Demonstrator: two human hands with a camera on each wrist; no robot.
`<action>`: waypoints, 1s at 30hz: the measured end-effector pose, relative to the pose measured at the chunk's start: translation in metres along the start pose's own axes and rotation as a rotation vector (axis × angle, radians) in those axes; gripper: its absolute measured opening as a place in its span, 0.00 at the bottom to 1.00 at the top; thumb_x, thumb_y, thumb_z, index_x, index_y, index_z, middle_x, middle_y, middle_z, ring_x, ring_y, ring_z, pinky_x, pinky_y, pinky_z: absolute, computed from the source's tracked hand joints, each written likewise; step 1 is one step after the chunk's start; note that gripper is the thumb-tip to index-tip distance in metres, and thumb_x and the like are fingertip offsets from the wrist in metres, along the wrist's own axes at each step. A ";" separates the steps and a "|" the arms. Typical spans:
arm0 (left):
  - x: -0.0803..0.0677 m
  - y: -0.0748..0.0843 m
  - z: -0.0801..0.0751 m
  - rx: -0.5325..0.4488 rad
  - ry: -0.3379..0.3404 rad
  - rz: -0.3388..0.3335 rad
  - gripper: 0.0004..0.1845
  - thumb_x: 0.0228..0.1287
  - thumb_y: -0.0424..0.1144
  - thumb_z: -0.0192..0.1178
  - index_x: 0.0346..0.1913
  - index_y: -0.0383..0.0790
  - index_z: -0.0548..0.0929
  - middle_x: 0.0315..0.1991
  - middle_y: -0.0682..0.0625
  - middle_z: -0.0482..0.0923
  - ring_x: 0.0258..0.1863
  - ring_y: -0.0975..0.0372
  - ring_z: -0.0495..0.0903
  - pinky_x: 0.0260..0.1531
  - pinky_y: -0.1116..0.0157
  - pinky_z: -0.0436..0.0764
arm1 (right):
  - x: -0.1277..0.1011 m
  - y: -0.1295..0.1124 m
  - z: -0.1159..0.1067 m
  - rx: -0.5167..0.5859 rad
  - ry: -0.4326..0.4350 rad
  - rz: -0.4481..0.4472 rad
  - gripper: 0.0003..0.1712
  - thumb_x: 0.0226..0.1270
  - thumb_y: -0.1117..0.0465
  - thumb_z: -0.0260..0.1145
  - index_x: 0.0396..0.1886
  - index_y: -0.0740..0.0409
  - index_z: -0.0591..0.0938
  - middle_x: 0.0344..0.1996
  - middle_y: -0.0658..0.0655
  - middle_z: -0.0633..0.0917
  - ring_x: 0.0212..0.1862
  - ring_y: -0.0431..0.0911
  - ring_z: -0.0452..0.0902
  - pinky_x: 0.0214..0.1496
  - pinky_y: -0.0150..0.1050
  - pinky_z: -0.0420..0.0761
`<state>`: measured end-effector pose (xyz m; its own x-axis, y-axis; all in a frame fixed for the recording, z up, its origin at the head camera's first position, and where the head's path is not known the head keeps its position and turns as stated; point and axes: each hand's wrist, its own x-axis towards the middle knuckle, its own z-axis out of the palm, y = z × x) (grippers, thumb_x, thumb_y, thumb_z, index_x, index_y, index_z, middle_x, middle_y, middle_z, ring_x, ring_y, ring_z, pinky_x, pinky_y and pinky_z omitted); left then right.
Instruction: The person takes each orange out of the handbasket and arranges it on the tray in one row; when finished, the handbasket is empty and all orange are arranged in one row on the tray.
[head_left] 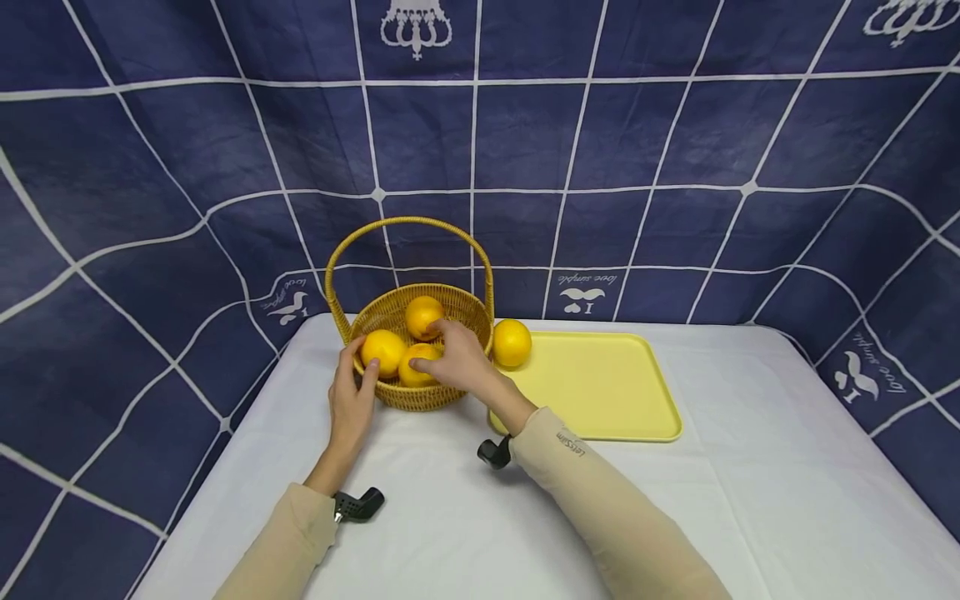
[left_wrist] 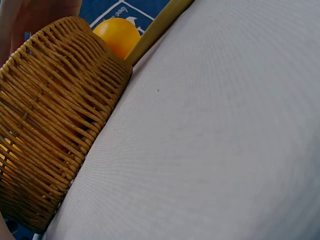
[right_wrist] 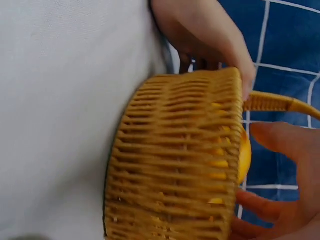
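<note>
A round wicker basket [head_left: 420, 400] with a tall arched handle stands on the white table, three oranges visible inside. One orange [head_left: 384, 351] lies at the left, another orange [head_left: 418, 365] at the front and a third orange [head_left: 424, 315] at the back. My left hand [head_left: 351, 402] grips the basket's left rim, its thumb beside the left orange. Reaching over the right rim, my right hand [head_left: 461, 360] has its thumb and fingers spread, thumb over the front orange, fingertips by the back one. In the right wrist view, the wicker wall [right_wrist: 175, 160] hides most of the fruit.
Right of the basket lies a yellow rectangular tray [head_left: 592, 387]. A single orange [head_left: 512, 342] sits at the tray's back left corner, close to the basket. A dark blue checked cloth [head_left: 525, 142] hangs behind the table [head_left: 787, 467].
</note>
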<state>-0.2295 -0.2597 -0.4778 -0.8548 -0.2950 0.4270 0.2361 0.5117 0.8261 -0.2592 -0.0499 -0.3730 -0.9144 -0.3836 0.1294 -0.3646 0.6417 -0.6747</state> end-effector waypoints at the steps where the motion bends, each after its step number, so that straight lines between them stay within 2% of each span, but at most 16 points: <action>1: 0.000 0.000 0.000 -0.003 0.002 0.002 0.26 0.82 0.46 0.54 0.78 0.47 0.68 0.77 0.45 0.70 0.78 0.50 0.67 0.79 0.47 0.62 | 0.001 -0.002 0.003 -0.036 -0.013 0.006 0.41 0.66 0.45 0.76 0.71 0.63 0.76 0.65 0.63 0.83 0.66 0.57 0.78 0.70 0.52 0.77; 5: -0.003 0.000 0.003 -0.016 -0.010 -0.003 0.26 0.82 0.46 0.53 0.78 0.47 0.68 0.77 0.46 0.69 0.78 0.51 0.67 0.79 0.48 0.63 | 0.002 -0.007 0.011 -0.147 -0.038 0.034 0.43 0.61 0.43 0.79 0.68 0.63 0.78 0.58 0.61 0.86 0.59 0.54 0.82 0.63 0.49 0.81; 8: -0.004 0.000 0.004 -0.023 -0.024 -0.006 0.27 0.83 0.46 0.53 0.78 0.46 0.67 0.78 0.47 0.69 0.78 0.52 0.67 0.80 0.48 0.62 | 0.002 -0.007 0.015 -0.170 -0.050 0.051 0.43 0.58 0.43 0.82 0.67 0.61 0.79 0.54 0.60 0.87 0.55 0.53 0.83 0.58 0.46 0.84; 11: -0.004 0.000 0.004 -0.016 -0.021 -0.005 0.26 0.83 0.46 0.53 0.78 0.46 0.67 0.77 0.47 0.69 0.77 0.52 0.67 0.80 0.48 0.62 | 0.003 -0.008 0.018 -0.180 -0.052 0.048 0.43 0.57 0.44 0.83 0.66 0.60 0.79 0.54 0.59 0.88 0.54 0.52 0.84 0.57 0.46 0.85; 20: 0.000 0.001 0.001 0.000 -0.017 -0.004 0.27 0.83 0.47 0.53 0.78 0.47 0.67 0.78 0.47 0.68 0.78 0.52 0.67 0.80 0.47 0.62 | 0.002 -0.004 0.020 -0.175 0.045 -0.023 0.41 0.55 0.47 0.82 0.65 0.60 0.80 0.49 0.58 0.89 0.48 0.51 0.83 0.51 0.43 0.84; 25: 0.001 0.001 0.002 -0.004 -0.016 0.001 0.27 0.83 0.48 0.52 0.78 0.48 0.67 0.78 0.48 0.68 0.78 0.52 0.66 0.80 0.47 0.62 | -0.005 0.000 0.018 -0.108 0.138 -0.042 0.43 0.54 0.47 0.81 0.68 0.58 0.78 0.52 0.59 0.88 0.51 0.54 0.84 0.55 0.47 0.84; 30: -0.001 0.002 0.000 0.013 -0.011 -0.011 0.27 0.83 0.48 0.52 0.78 0.51 0.67 0.79 0.48 0.68 0.78 0.51 0.66 0.79 0.47 0.62 | -0.020 -0.002 0.006 0.034 0.249 -0.043 0.45 0.54 0.47 0.82 0.70 0.53 0.74 0.56 0.59 0.87 0.54 0.56 0.83 0.57 0.50 0.83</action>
<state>-0.2280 -0.2585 -0.4771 -0.8622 -0.2923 0.4138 0.2206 0.5187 0.8260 -0.2393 -0.0477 -0.3789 -0.9148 -0.2322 0.3304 -0.4019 0.6038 -0.6884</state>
